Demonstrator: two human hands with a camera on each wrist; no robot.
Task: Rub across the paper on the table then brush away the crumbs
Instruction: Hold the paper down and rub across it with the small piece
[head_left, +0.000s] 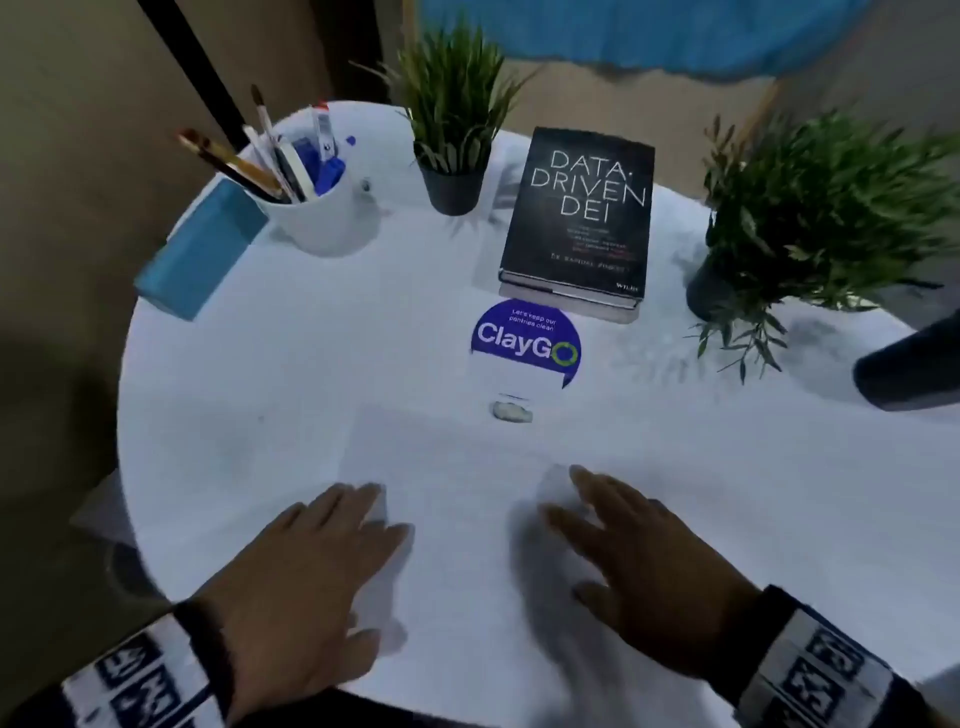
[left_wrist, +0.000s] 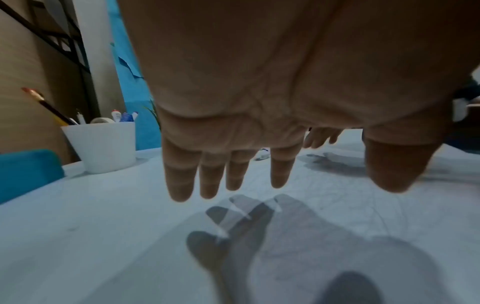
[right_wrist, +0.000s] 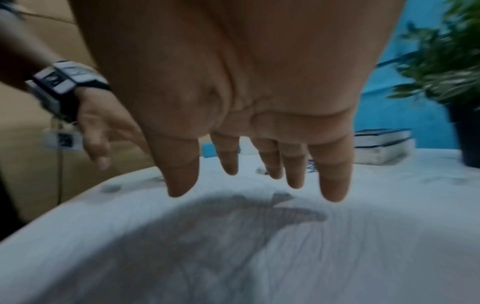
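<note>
A white sheet of paper (head_left: 467, 457) lies on the round white table (head_left: 218, 395), near its front edge; faint pencil lines show on the paper (right_wrist: 285, 257) in the right wrist view. A small pale eraser (head_left: 511, 412) rests just beyond the sheet's far edge. My left hand (head_left: 332, 551) hovers palm down over the paper's left part, fingers straight and spread, holding nothing. My right hand (head_left: 623, 545) hovers the same way over its right part. In both wrist views the left hand (left_wrist: 233, 144) and right hand (right_wrist: 259, 123) cast shadows on the sheet below. No crumbs are discernible.
A white cup of pens and brushes (head_left: 311, 208) and a blue box (head_left: 200, 249) stand at the back left. A potted plant (head_left: 452, 171), a black book (head_left: 576, 218) and a second plant (head_left: 810, 218) line the back. A purple ClayGo sticker (head_left: 524, 343) lies mid-table. A dark object (head_left: 909, 369) sits at right.
</note>
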